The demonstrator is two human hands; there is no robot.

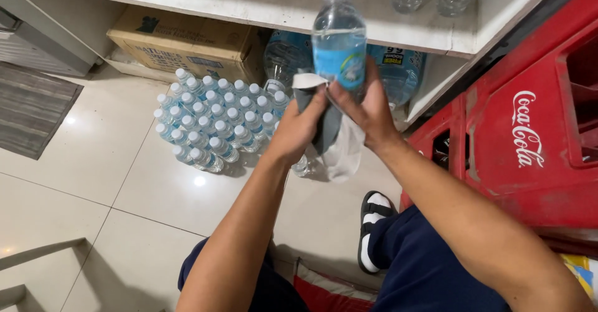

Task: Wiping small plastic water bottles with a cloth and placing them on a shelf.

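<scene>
One water bottle wiped with a cloth, held upright in two hands.

The clear plastic bottle (339, 41), white-capped and blue-labelled, stands at 12 o'clock; the right hand (367, 109) is closed around its base, while the left hand (299, 128) clutches a grey-and-white cloth (330, 131) against it. At 9 o'clock, a pack of about thirty small bottles (215, 122) sits on glossy tiles; at 3 o'clock, red plastic crates (529, 131).
</scene>
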